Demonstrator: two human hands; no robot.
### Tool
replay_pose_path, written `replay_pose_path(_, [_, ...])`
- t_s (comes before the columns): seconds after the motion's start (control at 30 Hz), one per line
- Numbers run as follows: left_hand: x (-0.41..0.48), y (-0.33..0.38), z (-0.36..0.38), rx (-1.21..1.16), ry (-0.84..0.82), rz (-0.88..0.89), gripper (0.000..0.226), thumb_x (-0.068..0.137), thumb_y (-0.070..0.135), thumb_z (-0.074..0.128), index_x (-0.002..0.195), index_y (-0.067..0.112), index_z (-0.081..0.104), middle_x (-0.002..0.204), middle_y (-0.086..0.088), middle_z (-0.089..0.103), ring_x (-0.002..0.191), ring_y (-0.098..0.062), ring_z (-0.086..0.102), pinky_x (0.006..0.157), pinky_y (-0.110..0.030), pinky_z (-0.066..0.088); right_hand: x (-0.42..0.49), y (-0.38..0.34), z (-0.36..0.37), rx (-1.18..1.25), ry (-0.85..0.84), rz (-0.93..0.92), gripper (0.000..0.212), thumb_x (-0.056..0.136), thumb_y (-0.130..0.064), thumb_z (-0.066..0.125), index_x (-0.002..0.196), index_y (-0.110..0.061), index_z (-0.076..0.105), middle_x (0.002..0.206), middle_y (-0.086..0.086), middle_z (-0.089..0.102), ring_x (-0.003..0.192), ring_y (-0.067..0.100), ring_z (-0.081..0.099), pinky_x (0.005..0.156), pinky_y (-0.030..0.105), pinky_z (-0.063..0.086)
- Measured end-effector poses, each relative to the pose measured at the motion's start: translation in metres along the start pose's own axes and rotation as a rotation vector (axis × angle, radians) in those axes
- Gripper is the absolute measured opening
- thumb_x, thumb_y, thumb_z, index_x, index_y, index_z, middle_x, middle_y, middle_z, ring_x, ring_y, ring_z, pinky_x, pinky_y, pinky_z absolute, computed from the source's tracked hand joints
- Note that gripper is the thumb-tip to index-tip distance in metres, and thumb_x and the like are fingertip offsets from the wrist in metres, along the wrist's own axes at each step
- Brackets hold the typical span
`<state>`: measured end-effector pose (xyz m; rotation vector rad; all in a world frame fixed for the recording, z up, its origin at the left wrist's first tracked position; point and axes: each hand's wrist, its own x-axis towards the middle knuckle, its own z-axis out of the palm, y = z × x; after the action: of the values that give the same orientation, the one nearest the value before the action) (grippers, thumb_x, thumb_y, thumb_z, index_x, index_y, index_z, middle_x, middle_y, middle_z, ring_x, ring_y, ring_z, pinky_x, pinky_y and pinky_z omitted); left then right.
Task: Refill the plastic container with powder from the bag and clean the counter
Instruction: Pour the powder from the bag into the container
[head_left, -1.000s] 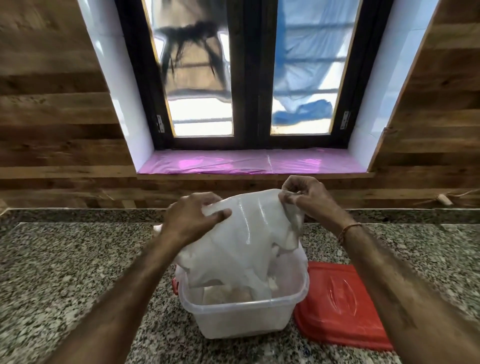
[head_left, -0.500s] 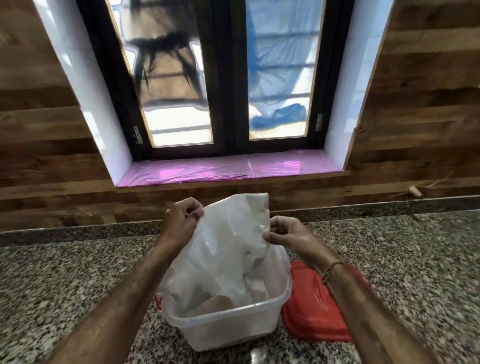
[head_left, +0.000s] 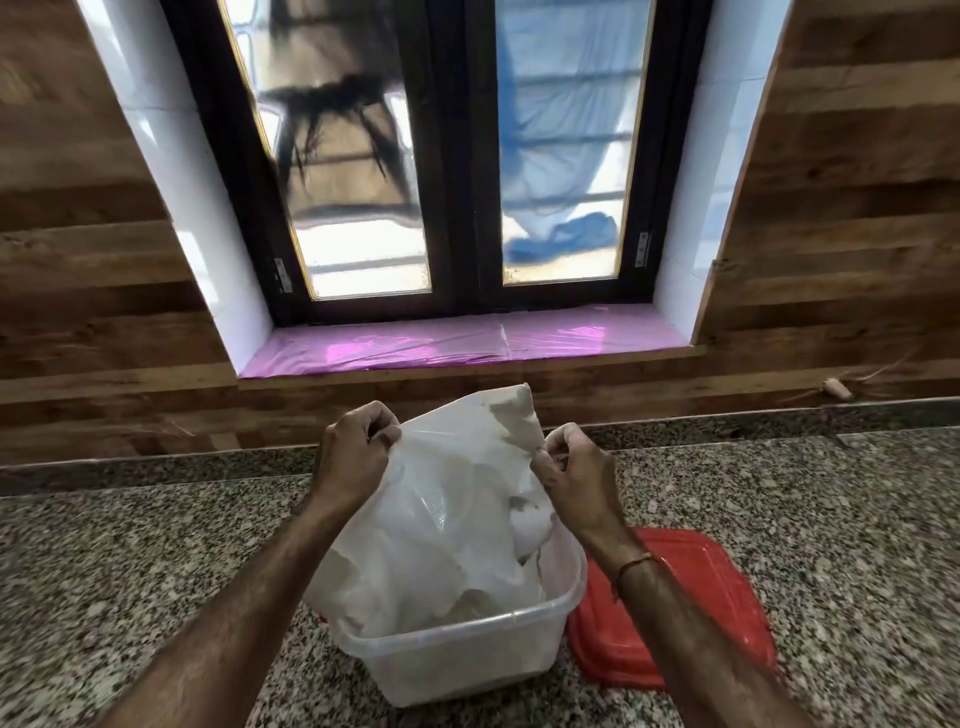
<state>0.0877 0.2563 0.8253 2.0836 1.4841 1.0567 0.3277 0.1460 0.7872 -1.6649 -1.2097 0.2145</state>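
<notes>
A translucent white plastic bag (head_left: 447, 519) hangs upside down with its lower end inside a clear plastic container (head_left: 467, 660) on the granite counter (head_left: 130, 571). My left hand (head_left: 353, 457) pinches the bag's upper left edge. My right hand (head_left: 576, 478) pinches its upper right edge. Both hands hold the bag above the container. White powder shows through the bag's lower folds and in the container.
A red lid (head_left: 691, 613) lies flat on the counter, touching the container's right side. A wood-panelled wall and a window with a pink-covered sill (head_left: 467, 343) rise behind the counter. A small object (head_left: 836, 388) sits on the ledge at the right.
The bag has been lifted higher and straightened above the container. My right hand moved from the bag's far top corner toward me. The camera tilted down a little.
</notes>
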Motion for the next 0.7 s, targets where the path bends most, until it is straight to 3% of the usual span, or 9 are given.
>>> replay_pose_path(0.1, [0.002, 0.01, -0.003, -0.026, -0.127, 0.051, 0.005, 0.091, 0.034, 0.069, 0.091, 0.03, 0.072, 0.083, 0.011, 0.071, 0.078, -0.007, 0.064, 0.074, -0.031, 0.052, 0.003, 0.01, 0.001, 0.169, -0.139, 0.048, 0.012, 0.09, -0.021, 0.07, 0.083, -0.016, 0.061, 0.067, -0.01, 0.059, 0.059, 0.006, 0.048, 0.057, 0.025, 0.042])
replay_pose_path(0.2, [0.004, 0.033, 0.009, 0.01, -0.207, 0.116, 0.026, 0.086, 0.056, 0.067, 0.104, 0.038, 0.073, 0.097, 0.017, 0.071, 0.094, -0.009, 0.066, 0.082, -0.032, 0.053, 0.001, 0.009, 0.006, 0.294, -0.249, 0.067, 0.014, 0.093, -0.03, 0.069, 0.088, -0.019, 0.061, 0.068, -0.011, 0.056, 0.063, 0.008, 0.048, 0.059, 0.034, 0.042])
replay_pose_path(0.33, [0.009, 0.054, 0.021, -0.061, -0.052, 0.102, 0.023, 0.076, 0.051, 0.066, 0.075, 0.028, 0.072, 0.07, 0.012, 0.069, 0.076, -0.01, 0.066, 0.07, -0.035, 0.053, -0.001, 0.001, -0.001, 0.526, -0.394, 0.113, 0.015, 0.096, -0.024, 0.071, 0.105, -0.013, 0.067, 0.091, 0.006, 0.076, 0.081, 0.016, 0.069, 0.073, 0.04, 0.057])
replay_pose_path(0.43, [0.014, 0.047, 0.021, -0.136, -0.045, 0.04, 0.023, 0.078, 0.049, 0.066, 0.072, 0.028, 0.073, 0.069, 0.01, 0.071, 0.073, -0.01, 0.065, 0.072, -0.037, 0.053, -0.006, 0.011, -0.011, 0.521, -0.558, 0.185, 0.021, 0.091, -0.018, 0.077, 0.107, -0.005, 0.07, 0.106, 0.021, 0.075, 0.091, 0.02, 0.072, 0.085, 0.043, 0.059])
replay_pose_path(0.53, [0.013, 0.047, 0.026, -0.199, -0.037, -0.014, 0.027, 0.08, 0.053, 0.063, 0.076, 0.028, 0.075, 0.07, 0.007, 0.073, 0.074, -0.017, 0.07, 0.073, -0.044, 0.059, -0.014, 0.02, -0.001, 0.401, -0.417, 0.23, 0.026, 0.073, -0.023, 0.087, 0.083, -0.006, 0.071, 0.087, 0.014, 0.077, 0.077, 0.018, 0.068, 0.078, 0.057, 0.06])
replay_pose_path(0.6, [0.015, 0.051, 0.028, -0.206, -0.024, -0.036, 0.033, 0.079, 0.056, 0.06, 0.076, 0.026, 0.074, 0.069, 0.006, 0.073, 0.076, -0.021, 0.072, 0.072, -0.046, 0.059, -0.017, 0.021, 0.009, 0.314, -0.237, 0.224, 0.038, 0.062, -0.037, 0.088, 0.07, -0.009, 0.063, 0.067, 0.002, 0.07, 0.064, 0.012, 0.058, 0.065, 0.053, 0.055])
replay_pose_path(0.7, [0.02, 0.05, 0.026, -0.197, -0.017, -0.066, 0.045, 0.08, 0.059, 0.056, 0.072, 0.017, 0.069, 0.063, 0.0, 0.069, 0.064, -0.022, 0.066, 0.066, -0.043, 0.055, -0.024, 0.015, 0.015, 0.12, -0.001, 0.202, 0.041, 0.065, -0.042, 0.087, 0.066, -0.014, 0.057, 0.059, -0.006, 0.064, 0.057, 0.015, 0.054, 0.055, 0.041, 0.046])
